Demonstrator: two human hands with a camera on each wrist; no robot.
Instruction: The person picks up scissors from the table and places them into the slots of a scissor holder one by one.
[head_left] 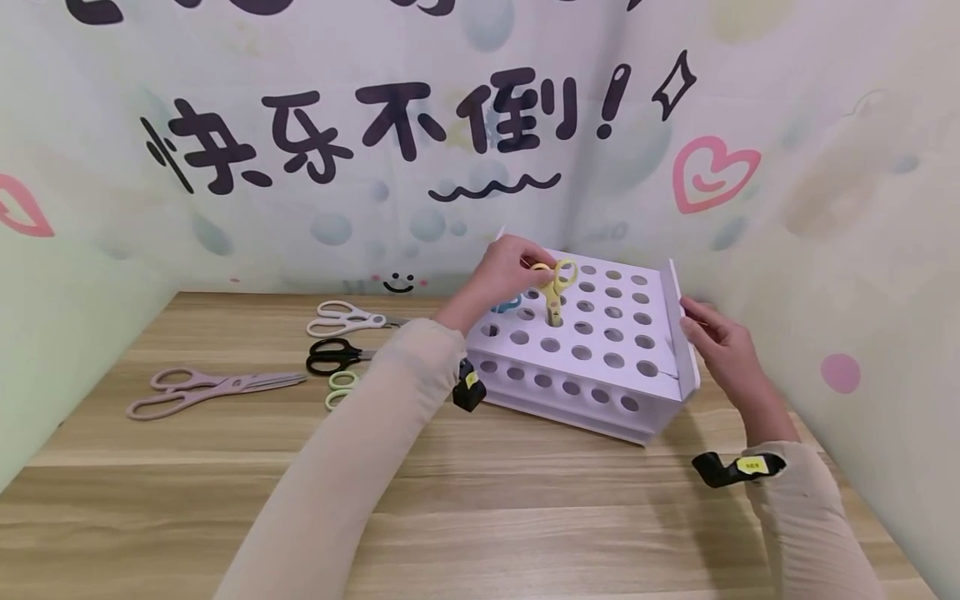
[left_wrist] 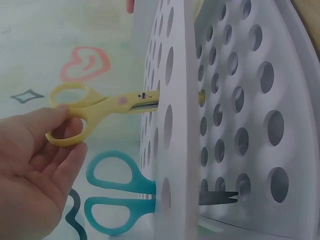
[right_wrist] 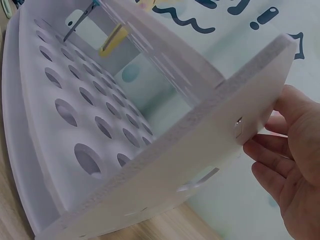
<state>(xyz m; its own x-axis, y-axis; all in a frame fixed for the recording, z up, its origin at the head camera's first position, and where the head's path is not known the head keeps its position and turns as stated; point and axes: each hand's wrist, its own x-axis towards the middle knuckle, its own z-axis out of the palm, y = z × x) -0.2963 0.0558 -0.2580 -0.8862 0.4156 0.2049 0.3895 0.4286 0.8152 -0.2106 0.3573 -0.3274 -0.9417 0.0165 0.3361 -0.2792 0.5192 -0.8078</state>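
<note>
Head view, from the left: on the wooden table [head_left: 480, 508] lie pink scissors [head_left: 210, 388], then white scissors [head_left: 347, 318] farther back, black scissors [head_left: 335, 355] in front of them, and a small pale green pair [head_left: 340, 389] partly hidden by the left sleeve. Right of these stands a white rack [head_left: 600, 367] with rows of round holes in its top plate. The left hand [head_left: 504, 271] reaches over the rack and pinches the handle of yellow scissors [head_left: 556, 287], whose blades stand in one hole near the rack's back left. Just beside them, blue scissors [head_left: 508, 303] sit in a neighbouring hole, mostly hidden behind the hand.

In the left wrist view the thumb and fingers [left_wrist: 60, 145] curl round one yellow handle ring, the blades pass through the top plate, and the blue handles show just beside it.

At the far right, the right hand [head_left: 722, 346] rests against the rack's right side panel, fingers nearly straight. The right wrist view shows its fingertips [right_wrist: 260, 150] touching the panel's edge, not curled round it.
</note>
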